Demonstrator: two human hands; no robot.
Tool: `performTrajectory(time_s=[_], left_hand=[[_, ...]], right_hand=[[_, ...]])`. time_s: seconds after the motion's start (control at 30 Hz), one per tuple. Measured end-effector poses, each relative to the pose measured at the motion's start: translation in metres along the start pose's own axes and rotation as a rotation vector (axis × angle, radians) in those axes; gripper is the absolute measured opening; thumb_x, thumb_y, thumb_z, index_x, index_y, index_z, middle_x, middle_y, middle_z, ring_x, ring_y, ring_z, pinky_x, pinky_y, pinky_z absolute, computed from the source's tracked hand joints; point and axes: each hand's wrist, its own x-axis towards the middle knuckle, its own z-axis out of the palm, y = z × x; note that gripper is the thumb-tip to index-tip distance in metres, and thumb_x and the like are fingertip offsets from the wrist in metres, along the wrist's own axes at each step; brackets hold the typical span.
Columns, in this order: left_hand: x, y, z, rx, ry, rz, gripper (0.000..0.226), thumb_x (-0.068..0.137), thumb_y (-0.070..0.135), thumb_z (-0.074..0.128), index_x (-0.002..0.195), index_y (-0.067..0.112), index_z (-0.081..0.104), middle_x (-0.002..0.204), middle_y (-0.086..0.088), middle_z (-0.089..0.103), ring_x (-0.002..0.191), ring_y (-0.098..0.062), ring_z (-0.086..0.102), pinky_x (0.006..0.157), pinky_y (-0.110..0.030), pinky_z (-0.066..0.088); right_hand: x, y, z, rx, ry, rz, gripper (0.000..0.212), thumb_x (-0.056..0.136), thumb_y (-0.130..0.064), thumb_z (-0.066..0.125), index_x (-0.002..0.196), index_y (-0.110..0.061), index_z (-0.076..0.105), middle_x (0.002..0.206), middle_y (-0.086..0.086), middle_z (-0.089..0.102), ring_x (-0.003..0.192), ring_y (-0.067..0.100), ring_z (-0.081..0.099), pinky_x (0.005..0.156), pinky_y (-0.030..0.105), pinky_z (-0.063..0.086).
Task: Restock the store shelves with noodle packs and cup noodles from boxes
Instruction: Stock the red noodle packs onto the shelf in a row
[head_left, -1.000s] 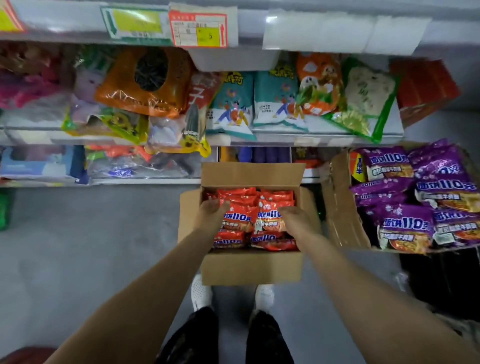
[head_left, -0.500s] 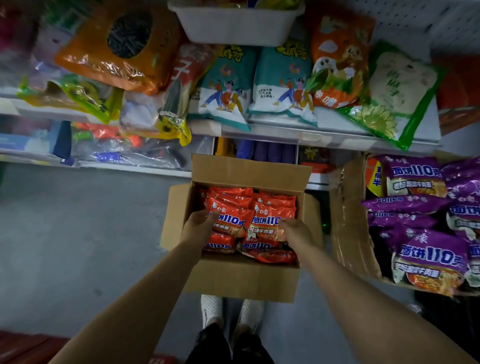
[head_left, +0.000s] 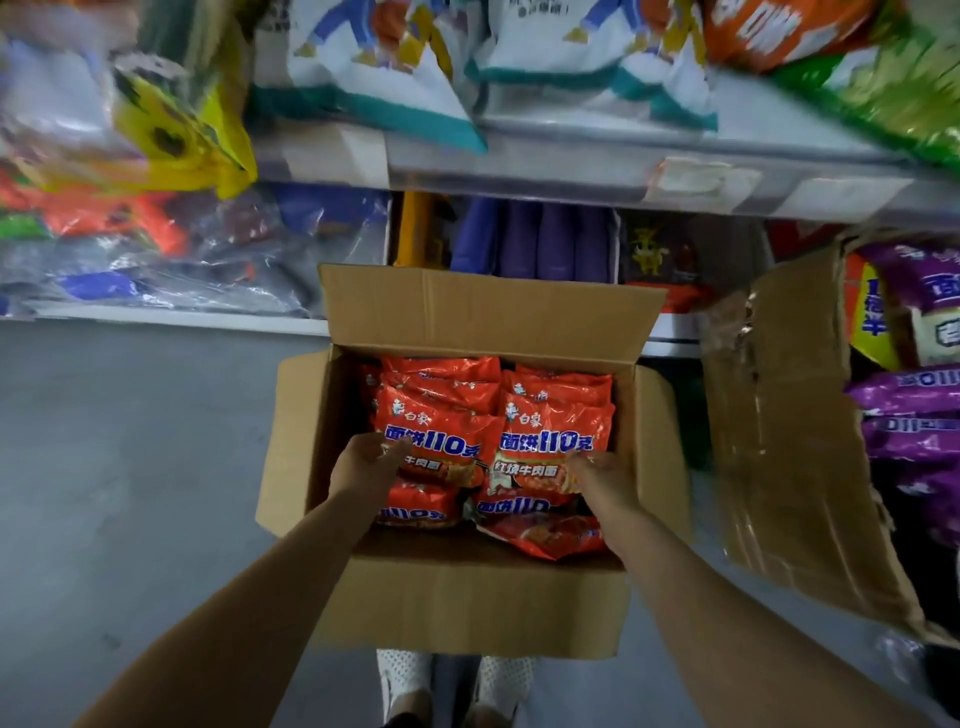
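Head view, and the camera is now much closer to the shelving than half a second ago: the upper bags that were fully in frame are cut off at the top edge and blurred. Centre frame, the open cardboard box (head_left: 467, 597) sits on the grey floor (head_left: 130, 493), its far flap standing up against the lower shelf (head_left: 171, 322). Inside, red noodle packs (head_left: 540, 535) lie in two stacked columns. The left hand (head_left: 363, 465) has its fingers curled onto the near left edge of the top left pack (head_left: 436, 441), grip clamped on that pack; the right hand (head_left: 602, 478) has its grip closed the same way on the near right edge of the top right pack (head_left: 553, 436). Both hands hold the same places on the packs as in the earlier frame, and the two top packs now look a little raised and tilted toward the camera, printed faces up. To the right, a torn second box (head_left: 779, 467) leans open, with purple noodle packs (head_left: 914, 395) piled in it, only partly in frame now. On the far upper shelf (head_left: 571, 166), teal-and-white bags (head_left: 374, 78) hang over the edge, with a yellow bag (head_left: 176, 135) to the left. Near the bottom edge, white shoes (head_left: 405, 680) peek out just under the box.
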Motion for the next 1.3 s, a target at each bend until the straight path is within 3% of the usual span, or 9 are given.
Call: performTrajectory(time_s=[0.17,0.37,0.47,0.73,0.97,1.07,1.17,1.2,1.3], left_hand=[[0.043,-0.018,0.015,0.066,0.053,0.051,0.059,0.088,0.047,0.072,0.136,0.019,0.051,0.122,-0.006,0.066,0.105,-0.028,0.067,0.089,-0.048,0.056],[0.077,-0.03,0.024,0.071,0.006,0.011,0.069,0.086,0.045,0.074,0.144,0.022,0.046,0.13,-0.005,0.063,0.113,-0.029,0.064,0.093,-0.048,0.053],[0.084,-0.034,0.026,0.104,0.006,0.004,0.072,0.085,0.045,0.075,0.147,0.024,0.044,0.132,-0.005,0.062,0.114,-0.029,0.063,0.091,-0.046,0.051],[0.088,-0.031,0.022,0.146,0.011,-0.024,0.075,0.08,0.039,0.082,0.144,0.02,0.046,0.132,-0.007,0.063,0.116,-0.031,0.062,0.098,-0.05,0.051],[0.086,-0.03,0.021,0.155,-0.024,-0.025,0.058,0.083,0.03,0.08,0.136,0.021,0.056,0.119,-0.003,0.067,0.105,-0.026,0.064,0.091,-0.045,0.05],[0.081,-0.027,0.022,0.168,-0.035,-0.041,0.058,0.08,0.035,0.082,0.132,0.022,0.06,0.119,-0.004,0.068,0.108,-0.029,0.065,0.093,-0.046,0.052],[0.083,-0.034,0.019,0.243,-0.005,-0.011,0.079,0.06,0.064,0.084,0.126,0.028,0.062,0.119,-0.003,0.067,0.111,-0.03,0.063,0.094,-0.052,0.054],[0.081,-0.033,0.017,0.255,-0.012,-0.005,0.076,0.059,0.064,0.084,0.121,0.027,0.064,0.116,-0.002,0.067,0.109,-0.028,0.064,0.094,-0.051,0.054],[0.062,-0.021,0.009,0.17,-0.047,0.012,0.04,0.076,0.034,0.087,0.106,0.028,0.062,0.103,0.001,0.07,0.098,-0.025,0.068,0.092,-0.045,0.056]], right_hand=[[0.045,0.017,0.016,0.1,0.064,0.017,0.041,0.093,-0.046,0.065,0.129,-0.026,0.059,0.12,-0.001,0.068,0.102,0.023,0.064,0.089,0.039,0.048],[0.076,0.026,0.028,0.179,0.131,0.069,0.066,0.092,-0.041,0.07,0.148,-0.02,0.042,0.135,0.007,0.061,0.122,0.032,0.059,0.097,0.043,0.044],[0.086,0.029,0.031,0.212,0.162,0.117,0.076,0.088,-0.046,0.073,0.149,-0.018,0.038,0.136,0.009,0.06,0.122,0.034,0.059,0.099,0.045,0.044],[0.08,0.028,0.04,0.181,0.199,0.101,0.059,0.086,-0.049,0.074,0.133,-0.016,0.057,0.124,0.008,0.067,0.11,0.031,0.066,0.082,0.037,0.048],[0.077,0.029,0.039,0.243,0.14,0.081,0.057,0.084,-0.048,0.077,0.132,-0.023,0.06,0.122,0.004,0.069,0.111,0.028,0.065,0.094,0.044,0.05],[0.073,0.03,0.037,0.267,0.127,0.074,0.054,0.082,-0.044,0.08,0.128,-0.021,0.062,0.117,0.004,0.071,0.102,0.026,0.068,0.085,0.039,0.05],[0.062,0.028,0.034,0.299,0.108,0.044,0.048,0.082,-0.039,0.082,0.123,-0.022,0.064,0.108,0.002,0.071,0.087,0.019,0.067,0.072,0.032,0.049],[0.058,0.026,0.033,0.305,0.108,0.032,0.045,0.082,-0.038,0.082,0.121,-0.023,0.065,0.106,0.001,0.071,0.085,0.017,0.066,0.07,0.031,0.048],[0.045,0.021,0.027,0.324,0.13,0.006,0.041,0.079,-0.036,0.085,0.115,-0.024,0.068,0.107,0.002,0.072,0.09,0.023,0.069,0.075,0.034,0.054]])
